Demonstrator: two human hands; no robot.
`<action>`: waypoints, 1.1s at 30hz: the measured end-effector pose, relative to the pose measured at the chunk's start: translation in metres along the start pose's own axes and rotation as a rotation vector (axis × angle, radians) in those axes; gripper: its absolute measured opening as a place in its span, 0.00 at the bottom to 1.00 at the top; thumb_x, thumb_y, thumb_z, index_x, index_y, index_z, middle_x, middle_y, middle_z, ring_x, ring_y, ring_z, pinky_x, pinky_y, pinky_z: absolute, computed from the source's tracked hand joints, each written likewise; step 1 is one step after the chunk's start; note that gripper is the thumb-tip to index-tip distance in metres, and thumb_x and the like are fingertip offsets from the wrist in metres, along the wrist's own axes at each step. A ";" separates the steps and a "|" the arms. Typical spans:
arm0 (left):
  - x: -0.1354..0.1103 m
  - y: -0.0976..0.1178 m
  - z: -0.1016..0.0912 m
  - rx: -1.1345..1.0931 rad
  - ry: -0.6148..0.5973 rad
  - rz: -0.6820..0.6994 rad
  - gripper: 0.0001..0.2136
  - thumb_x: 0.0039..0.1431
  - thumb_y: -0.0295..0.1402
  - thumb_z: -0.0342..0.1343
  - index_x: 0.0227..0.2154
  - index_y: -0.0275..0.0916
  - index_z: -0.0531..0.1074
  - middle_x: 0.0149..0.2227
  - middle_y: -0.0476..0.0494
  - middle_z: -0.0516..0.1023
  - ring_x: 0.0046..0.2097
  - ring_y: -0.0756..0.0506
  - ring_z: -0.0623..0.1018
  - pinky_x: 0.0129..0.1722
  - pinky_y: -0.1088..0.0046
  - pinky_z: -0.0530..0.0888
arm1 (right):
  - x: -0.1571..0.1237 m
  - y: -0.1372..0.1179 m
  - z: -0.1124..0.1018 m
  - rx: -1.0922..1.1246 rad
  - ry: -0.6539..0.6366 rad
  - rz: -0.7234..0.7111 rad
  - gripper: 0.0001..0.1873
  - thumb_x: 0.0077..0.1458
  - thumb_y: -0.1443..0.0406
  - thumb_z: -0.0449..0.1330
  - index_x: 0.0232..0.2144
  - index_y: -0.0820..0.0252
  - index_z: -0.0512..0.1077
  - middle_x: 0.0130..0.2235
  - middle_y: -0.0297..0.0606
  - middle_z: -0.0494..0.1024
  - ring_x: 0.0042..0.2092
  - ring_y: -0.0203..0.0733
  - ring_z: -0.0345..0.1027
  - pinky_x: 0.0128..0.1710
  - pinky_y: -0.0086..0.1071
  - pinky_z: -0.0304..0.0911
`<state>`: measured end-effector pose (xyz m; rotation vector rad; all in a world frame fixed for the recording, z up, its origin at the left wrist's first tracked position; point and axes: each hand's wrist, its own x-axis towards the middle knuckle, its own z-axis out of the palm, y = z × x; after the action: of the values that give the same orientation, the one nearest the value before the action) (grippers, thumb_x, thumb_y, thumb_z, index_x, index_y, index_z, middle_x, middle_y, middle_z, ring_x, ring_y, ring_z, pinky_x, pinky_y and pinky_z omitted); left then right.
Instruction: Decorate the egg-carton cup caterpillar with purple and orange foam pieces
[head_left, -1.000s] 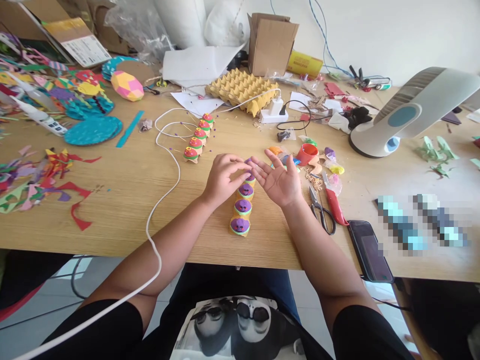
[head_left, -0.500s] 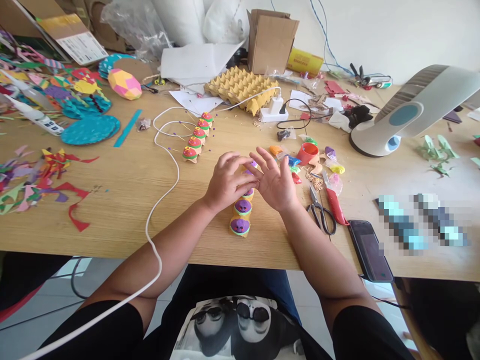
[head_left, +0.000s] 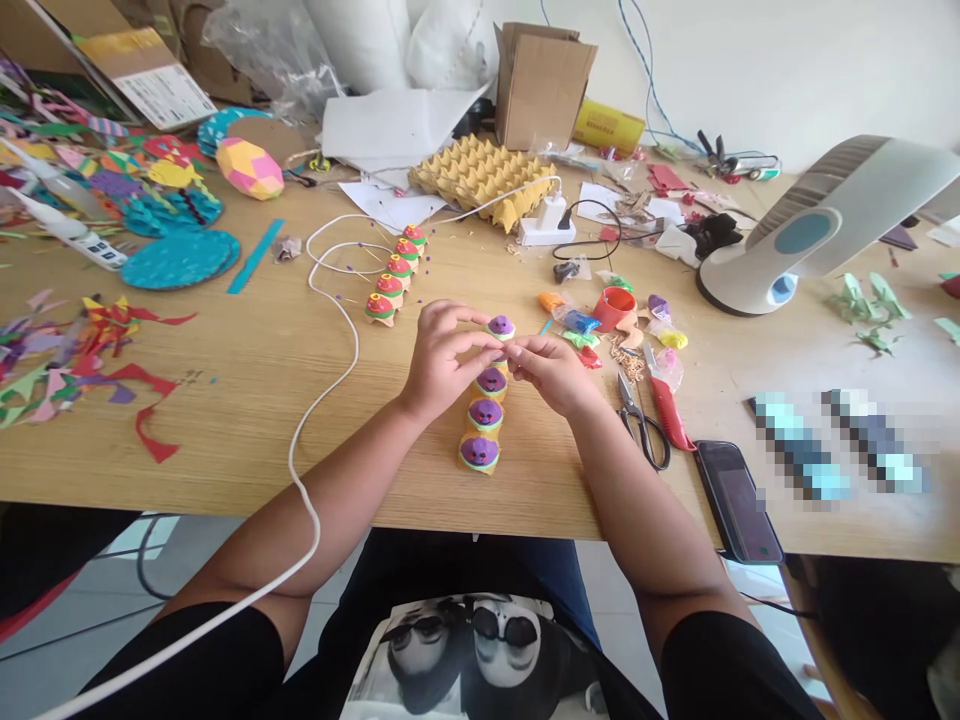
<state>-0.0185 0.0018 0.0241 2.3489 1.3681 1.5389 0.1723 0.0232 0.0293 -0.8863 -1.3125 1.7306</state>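
A row of purple-topped egg-carton cups (head_left: pixel 486 412), like a caterpillar, lies on the wooden table (head_left: pixel 247 400) in front of me. My left hand (head_left: pixel 439 355) curls over the row's far end, fingers pinched beside the top purple cup (head_left: pixel 500 327). My right hand (head_left: pixel 551 370) meets it from the right, fingers drawn together in a pinch just below that cup. What the fingertips hold is too small to make out. A second row with red and green cups (head_left: pixel 396 272) lies further back.
Scissors (head_left: pixel 641 420), a red cutter (head_left: pixel 667 405) and a black phone (head_left: pixel 739 500) lie right of my hands. A white cable (head_left: pixel 330 300) loops at left. Colourful paper scraps (head_left: pixel 90 350), a yellow egg tray (head_left: pixel 484 175), a cardboard box (head_left: pixel 541 85) and a white fan (head_left: pixel 817 220) surround the area.
My right hand, spread open with its palm up a second ago, has closed into a pinch against my left hand. The top purple cup now shows between the hands.
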 end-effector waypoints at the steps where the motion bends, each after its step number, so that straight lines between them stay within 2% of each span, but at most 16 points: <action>1: 0.000 0.000 0.000 0.003 0.001 0.000 0.03 0.59 0.38 0.63 0.33 0.47 0.80 0.45 0.45 0.77 0.54 0.41 0.68 0.58 0.55 0.67 | 0.000 0.000 0.000 -0.006 0.002 0.020 0.18 0.43 0.52 0.73 0.30 0.60 0.79 0.26 0.32 0.73 0.28 0.32 0.62 0.31 0.28 0.61; 7: -0.001 -0.002 0.000 0.000 -0.018 0.044 0.03 0.58 0.37 0.64 0.35 0.48 0.80 0.45 0.46 0.77 0.54 0.41 0.68 0.58 0.56 0.67 | 0.000 -0.001 0.003 0.049 0.026 0.043 0.19 0.37 0.54 0.76 0.27 0.60 0.77 0.23 0.29 0.71 0.26 0.29 0.58 0.26 0.27 0.55; 14: -0.001 -0.001 0.000 -0.018 -0.061 0.006 0.05 0.60 0.37 0.62 0.39 0.49 0.80 0.46 0.46 0.77 0.54 0.42 0.69 0.59 0.55 0.67 | 0.000 -0.001 0.002 0.070 0.012 0.037 0.18 0.40 0.54 0.75 0.28 0.60 0.76 0.23 0.29 0.70 0.25 0.29 0.56 0.25 0.26 0.53; 22: -0.003 -0.004 0.001 -0.028 -0.057 -0.006 0.03 0.60 0.37 0.62 0.35 0.49 0.81 0.42 0.46 0.78 0.53 0.42 0.70 0.57 0.55 0.68 | 0.000 -0.002 0.002 0.071 -0.003 0.049 0.19 0.38 0.55 0.75 0.26 0.62 0.76 0.21 0.28 0.68 0.24 0.28 0.56 0.24 0.26 0.50; 28: -0.002 -0.004 0.000 0.006 -0.069 0.050 0.03 0.59 0.38 0.62 0.33 0.49 0.80 0.41 0.46 0.79 0.52 0.41 0.69 0.55 0.55 0.68 | 0.000 -0.001 0.002 0.079 -0.003 0.045 0.18 0.39 0.56 0.75 0.26 0.61 0.77 0.21 0.28 0.68 0.23 0.27 0.55 0.23 0.25 0.49; 33: -0.005 -0.005 -0.001 0.046 -0.025 0.109 0.02 0.59 0.37 0.62 0.33 0.50 0.80 0.39 0.47 0.79 0.51 0.41 0.71 0.54 0.55 0.69 | 0.000 0.001 0.004 0.126 -0.007 0.046 0.17 0.40 0.57 0.75 0.26 0.61 0.76 0.22 0.28 0.69 0.23 0.27 0.55 0.23 0.24 0.50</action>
<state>-0.0232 0.0013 0.0189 2.5006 1.3038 1.5141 0.1690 0.0210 0.0288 -0.8443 -1.1819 1.8317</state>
